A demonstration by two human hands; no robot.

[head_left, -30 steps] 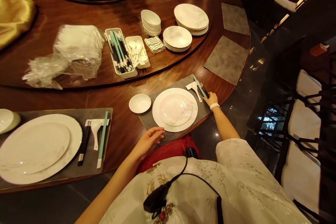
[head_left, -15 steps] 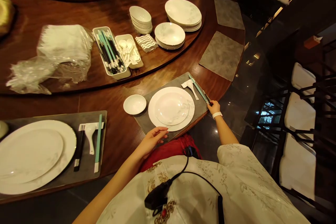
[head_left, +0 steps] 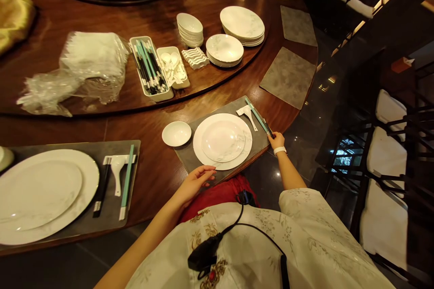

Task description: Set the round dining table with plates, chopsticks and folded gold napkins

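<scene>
My right hand [head_left: 277, 141] is closed at the right edge of the placemat [head_left: 186, 159], holding the ends of teal chopsticks [head_left: 255, 114] and black chopsticks [head_left: 269, 128]. The far tips of the teal pair lie by a white rest with a white spoon [head_left: 250, 118]. My left hand [head_left: 196, 179] is open, fingers loosely extended, at the near rim of a large white plate [head_left: 206, 161]; whether it touches the rim I cannot tell. On that plate sits a smaller plate [head_left: 222, 140]. A small white bowl [head_left: 176, 134] stands to their left.
A second setting with plates [head_left: 90, 167], spoon, black and teal chopsticks lies at left. The turntable carries a chopstick tray [head_left: 159, 95], a spoon tray [head_left: 185, 82], wavy rests [head_left: 195, 58], stacked bowls [head_left: 190, 22], plate stacks [head_left: 242, 20] and a plastic-wrapped bundle [head_left: 96, 56].
The view has shifted slightly, so the far tableware appears a little lower and further right. Both hands stay nearly where they were, with the chopsticks still in my right hand.
</scene>
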